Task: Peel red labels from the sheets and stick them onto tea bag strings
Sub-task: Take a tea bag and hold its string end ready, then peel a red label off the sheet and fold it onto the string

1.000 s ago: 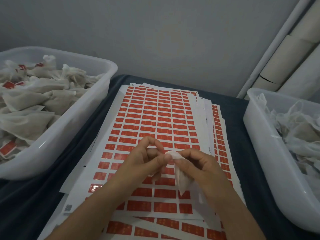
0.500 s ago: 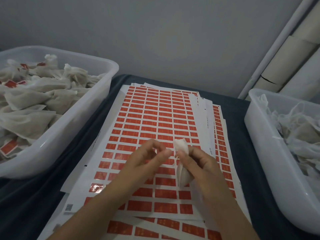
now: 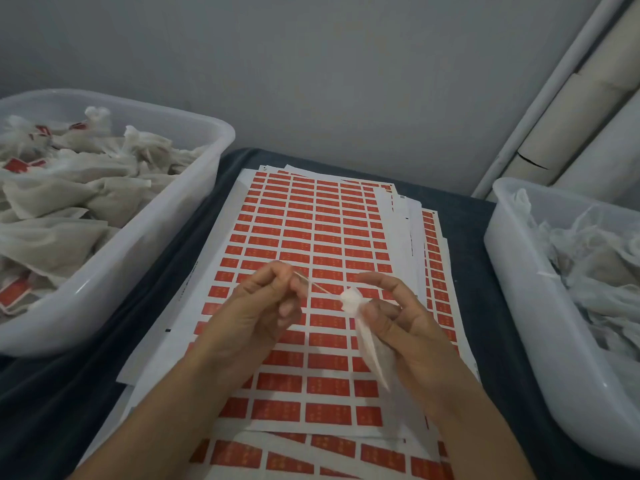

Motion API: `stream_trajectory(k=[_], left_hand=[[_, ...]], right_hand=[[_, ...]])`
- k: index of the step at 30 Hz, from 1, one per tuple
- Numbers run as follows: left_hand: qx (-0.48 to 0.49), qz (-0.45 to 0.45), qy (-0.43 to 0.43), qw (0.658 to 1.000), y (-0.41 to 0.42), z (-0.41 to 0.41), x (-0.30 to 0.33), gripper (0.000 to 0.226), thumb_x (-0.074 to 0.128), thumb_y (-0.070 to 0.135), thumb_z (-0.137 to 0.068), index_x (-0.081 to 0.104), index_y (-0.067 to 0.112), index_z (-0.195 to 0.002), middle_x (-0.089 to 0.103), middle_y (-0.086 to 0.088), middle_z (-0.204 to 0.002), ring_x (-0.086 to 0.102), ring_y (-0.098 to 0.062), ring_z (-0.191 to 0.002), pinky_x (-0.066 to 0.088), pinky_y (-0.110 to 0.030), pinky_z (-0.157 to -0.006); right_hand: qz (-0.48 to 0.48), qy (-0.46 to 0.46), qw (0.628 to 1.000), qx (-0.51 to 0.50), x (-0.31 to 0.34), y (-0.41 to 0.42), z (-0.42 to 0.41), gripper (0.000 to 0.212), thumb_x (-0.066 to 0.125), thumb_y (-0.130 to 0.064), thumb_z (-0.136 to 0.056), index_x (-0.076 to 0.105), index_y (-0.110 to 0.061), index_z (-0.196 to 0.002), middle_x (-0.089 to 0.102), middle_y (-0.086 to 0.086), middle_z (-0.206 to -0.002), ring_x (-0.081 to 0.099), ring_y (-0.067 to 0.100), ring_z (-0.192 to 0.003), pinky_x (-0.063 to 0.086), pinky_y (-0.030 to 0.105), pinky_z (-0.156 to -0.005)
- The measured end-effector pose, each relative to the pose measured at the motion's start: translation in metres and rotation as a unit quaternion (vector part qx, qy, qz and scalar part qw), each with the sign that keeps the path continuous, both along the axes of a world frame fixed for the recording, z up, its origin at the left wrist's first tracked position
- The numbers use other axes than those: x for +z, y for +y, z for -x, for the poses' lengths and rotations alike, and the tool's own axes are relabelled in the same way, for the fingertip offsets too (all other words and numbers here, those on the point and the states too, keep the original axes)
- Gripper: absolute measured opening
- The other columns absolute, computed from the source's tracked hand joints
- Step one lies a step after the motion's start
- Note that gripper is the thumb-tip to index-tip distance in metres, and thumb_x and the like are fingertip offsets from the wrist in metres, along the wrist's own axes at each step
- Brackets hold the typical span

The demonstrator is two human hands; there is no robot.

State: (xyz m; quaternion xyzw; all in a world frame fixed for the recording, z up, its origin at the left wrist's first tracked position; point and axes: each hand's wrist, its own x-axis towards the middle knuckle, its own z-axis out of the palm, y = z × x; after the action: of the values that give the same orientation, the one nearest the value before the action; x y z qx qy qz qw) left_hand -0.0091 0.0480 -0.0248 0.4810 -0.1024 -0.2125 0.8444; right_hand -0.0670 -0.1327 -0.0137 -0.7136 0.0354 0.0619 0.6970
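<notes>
A limp white mesh tea bag (image 3: pixel 363 336) with a bunched knot on top hangs above the stacked sheets of red rectangular labels (image 3: pixel 311 237), pinched in the right hand (image 3: pixel 405 327), while the left hand (image 3: pixel 263 306) pinches its thin pale string (image 3: pixel 320 288) pulled taut leftward.

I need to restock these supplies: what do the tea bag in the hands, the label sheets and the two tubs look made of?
Tea bag: thin white mesh or filter paper, matte and translucent, it seems.
Label sheets: white paper backing with red labels of slight sheen.
Left tub and right tub: smooth, glossy, milky-translucent plastic, judging by highlights on the walls.
</notes>
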Motion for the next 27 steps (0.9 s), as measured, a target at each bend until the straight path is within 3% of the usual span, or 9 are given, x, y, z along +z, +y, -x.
stream_trajectory(k=[3, 6, 10, 12, 14, 17, 22, 25, 27], left_hand=[[0.021, 0.097, 0.03, 0.995, 0.001, -0.003, 0.0, 0.024, 0.055, 0.022, -0.08, 0.066, 0.014, -0.061, 0.056, -0.002, -0.058, 0.048, -0.006, -0.047, 0.045, -0.014, -0.049], [0.025, 0.131, 0.048, 0.99, -0.001, -0.003, -0.001, 0.018, 0.065, 0.023, -0.079, 0.066, 0.015, -0.063, 0.06, -0.002, -0.063, 0.055, -0.008, -0.054, 0.05, -0.017, -0.056], [-0.001, 0.135, 0.083, 0.987, -0.002, -0.005, -0.001, 0.031, 0.061, 0.047, -0.079, 0.067, 0.021, -0.062, 0.071, -0.002, -0.095, 0.068, -0.02, -0.094, 0.055, -0.034, -0.077], [0.01, 0.169, 0.12, 0.978, -0.001, -0.005, 0.002, 0.028, 0.072, 0.045, -0.069, 0.068, 0.019, -0.061, 0.072, -0.002, -0.083, 0.07, -0.018, -0.079, 0.056, -0.035, -0.073], [0.026, 0.178, 0.117, 0.977, 0.003, -0.003, 0.005, 0.026, 0.084, 0.038, -0.056, 0.072, 0.019, -0.067, 0.066, 0.002, -0.066, 0.061, -0.008, -0.054, 0.055, -0.026, -0.062], [0.05, 0.11, 0.076, 0.99, 0.004, 0.0, 0.005, 0.024, 0.07, 0.04, -0.07, 0.075, 0.02, -0.082, 0.054, 0.005, -0.059, 0.045, -0.007, -0.046, 0.046, -0.015, -0.052], [0.064, -0.124, -0.053, 0.989, -0.007, 0.01, 0.006, 0.037, 0.061, 0.053, -0.062, 0.072, 0.037, -0.094, 0.047, 0.007, -0.052, 0.047, -0.007, -0.048, 0.045, -0.012, -0.052], [0.076, -0.188, -0.134, 0.97, -0.012, 0.015, 0.003, 0.035, 0.061, 0.054, -0.061, 0.064, 0.057, -0.096, 0.066, 0.03, -0.084, 0.058, 0.016, -0.081, 0.042, 0.0, -0.056], [0.079, -0.216, -0.173, 0.958, -0.015, 0.015, 0.003, 0.035, 0.061, 0.052, -0.063, 0.061, 0.06, -0.097, 0.063, 0.034, -0.085, 0.057, 0.015, -0.085, 0.043, 0.0, -0.061]], right_hand=[[0.012, 0.001, 1.0, 0.009, -0.002, 0.001, -0.002, 0.057, 0.061, -0.061, -0.055, 0.046, -0.058, -0.11, 0.068, -0.018, -0.104, 0.064, 0.008, -0.1, 0.055, 0.027, -0.083], [0.03, 0.005, 0.999, 0.032, -0.002, 0.002, -0.002, 0.053, 0.059, -0.057, -0.063, 0.045, -0.055, -0.113, 0.067, -0.026, -0.1, 0.061, -0.006, -0.095, 0.051, 0.011, -0.068], [0.089, 0.024, 0.996, 0.009, 0.001, -0.003, -0.001, 0.023, 0.049, -0.047, -0.079, 0.06, -0.046, -0.099, 0.062, -0.038, -0.088, 0.058, -0.018, -0.085, 0.045, 0.002, -0.058], [0.205, 0.012, 0.974, -0.098, -0.003, -0.015, -0.003, 0.019, 0.046, -0.05, -0.084, 0.056, -0.04, -0.097, 0.061, -0.038, -0.091, 0.061, -0.011, -0.081, 0.043, 0.004, -0.054], [0.335, 0.023, 0.919, -0.205, -0.006, -0.031, -0.005, 0.019, 0.049, -0.042, -0.09, 0.052, -0.038, -0.109, 0.058, -0.023, -0.113, 0.059, 0.0, -0.09, 0.041, 0.012, -0.065], [0.406, 0.09, 0.882, -0.22, -0.008, -0.048, -0.007, 0.034, 0.05, -0.033, -0.094, 0.047, -0.029, -0.127, 0.054, -0.004, -0.131, 0.058, 0.017, -0.109, 0.048, 0.03, -0.084], [0.319, 0.132, 0.915, -0.208, -0.006, -0.049, -0.009, 0.038, 0.057, -0.034, -0.09, 0.048, -0.028, -0.126, 0.058, -0.004, -0.125, 0.06, 0.014, -0.097, 0.049, 0.033, -0.08], [0.159, 0.161, 0.953, -0.2, -0.001, -0.047, -0.008, 0.036, 0.066, -0.031, -0.084, 0.055, -0.027, -0.119, 0.068, -0.005, -0.109, 0.068, 0.018, -0.089, 0.054, 0.039, -0.08], [0.085, 0.167, 0.968, -0.17, 0.001, -0.045, -0.007, 0.032, 0.069, -0.025, -0.083, 0.059, -0.026, -0.113, 0.072, -0.004, -0.102, 0.071, 0.019, -0.086, 0.055, 0.039, -0.075]])
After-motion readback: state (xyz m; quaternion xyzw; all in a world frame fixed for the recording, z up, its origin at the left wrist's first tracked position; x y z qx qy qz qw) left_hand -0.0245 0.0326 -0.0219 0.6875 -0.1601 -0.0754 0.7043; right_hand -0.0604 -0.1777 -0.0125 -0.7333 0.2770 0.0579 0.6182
